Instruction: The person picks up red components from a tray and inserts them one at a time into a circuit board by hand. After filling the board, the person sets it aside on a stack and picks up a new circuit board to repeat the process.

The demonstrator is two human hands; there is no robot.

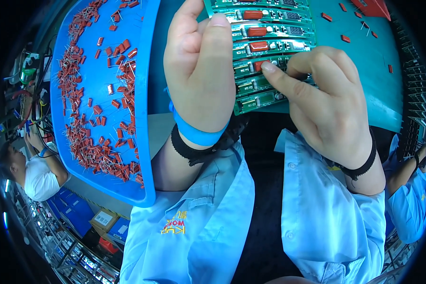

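Note:
A green circuit board panel [244,87], made of several joined strips, lies at the top centre. My left hand [199,80] is closed on its left edge, with the thumb along the top and the other fingers partly hidden. My right hand [324,102] is curled over the panel's right side, one fingertip pressing on a red capacitor [258,66] on a middle strip. Red capacitors [258,46] also sit on the strips farther from me. The two nearest strips [255,102] show no red part.
To the left stands a blue tray [149,94] full of loose red capacitors [97,158]. Several more capacitors [345,38] are scattered on the green mat [381,90], beside a red container [371,7]. Black racks [414,90] line the right. Co-workers [42,173] sit at both sides.

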